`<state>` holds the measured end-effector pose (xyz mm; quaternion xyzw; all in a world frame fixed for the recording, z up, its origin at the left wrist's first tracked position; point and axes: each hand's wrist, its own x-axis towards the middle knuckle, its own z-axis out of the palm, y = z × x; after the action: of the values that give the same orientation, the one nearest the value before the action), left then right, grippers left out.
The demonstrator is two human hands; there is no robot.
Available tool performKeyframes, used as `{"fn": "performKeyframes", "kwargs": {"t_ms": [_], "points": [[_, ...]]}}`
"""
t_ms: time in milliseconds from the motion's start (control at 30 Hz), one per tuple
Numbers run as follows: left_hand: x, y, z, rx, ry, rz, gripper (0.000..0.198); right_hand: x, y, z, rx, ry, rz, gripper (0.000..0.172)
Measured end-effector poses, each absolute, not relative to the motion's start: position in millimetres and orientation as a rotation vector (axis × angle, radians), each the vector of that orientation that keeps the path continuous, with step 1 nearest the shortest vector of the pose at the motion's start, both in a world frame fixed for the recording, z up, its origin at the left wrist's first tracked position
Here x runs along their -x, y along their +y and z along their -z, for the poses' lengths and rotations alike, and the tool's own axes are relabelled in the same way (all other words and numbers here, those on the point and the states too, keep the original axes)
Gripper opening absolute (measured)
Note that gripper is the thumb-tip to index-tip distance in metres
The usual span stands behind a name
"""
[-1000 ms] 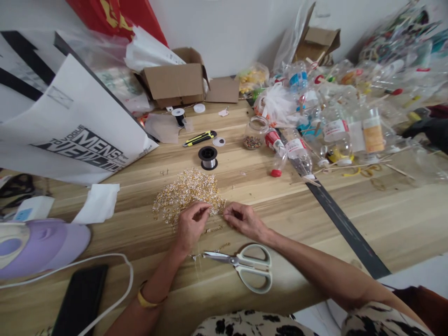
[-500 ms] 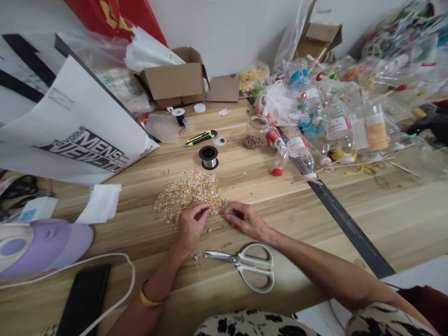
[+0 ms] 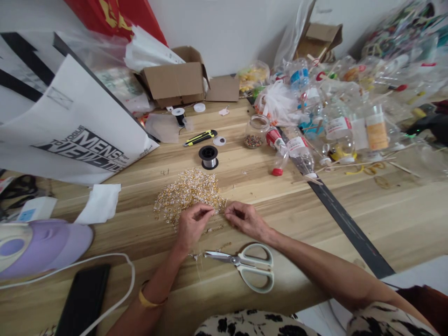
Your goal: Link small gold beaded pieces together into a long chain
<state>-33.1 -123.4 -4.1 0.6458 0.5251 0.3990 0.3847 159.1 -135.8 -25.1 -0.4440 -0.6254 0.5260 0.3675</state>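
A loose pile of small gold and clear beads [image 3: 189,189] lies on the wooden table. At its front right edge, my left hand [image 3: 192,223] is closed in a pinch, its fingertips pointing right. My right hand [image 3: 248,219] pinches too, facing the left one across a small gap. Whatever sits between the fingertips of either hand is too small to make out. Short beaded strands [image 3: 213,229] lie just below the hands. Nearer my body rest scissors [image 3: 241,261] with pale handles, blades toward the left.
Behind the pile stand a wire spool [image 3: 209,157] and a yellow-black utility knife [image 3: 200,137]. A jar of beads [image 3: 255,133] and many plastic bottles [image 3: 301,151] crowd the right. On the left are a white bag [image 3: 80,135], a purple device [image 3: 52,247] and a phone [image 3: 84,298].
My left hand's fingertips have shifted slightly right, closer to my right hand. The right hand has barely moved.
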Motion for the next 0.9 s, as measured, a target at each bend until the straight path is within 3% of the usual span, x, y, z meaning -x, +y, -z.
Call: {"fn": "performKeyframes", "kwargs": {"t_ms": [367, 900], "points": [[24.3, -129.7, 3.1, -1.136, 1.219, -0.933, 0.014, -156.9, -140.3, 23.5, 1.129, -1.588, -1.27, 0.02], [23.2, -129.1, 1.6, -1.047, 1.242, -0.914, 0.018, -157.8, -141.7, 14.4, 1.033, -1.815, -1.05, 0.014]]}}
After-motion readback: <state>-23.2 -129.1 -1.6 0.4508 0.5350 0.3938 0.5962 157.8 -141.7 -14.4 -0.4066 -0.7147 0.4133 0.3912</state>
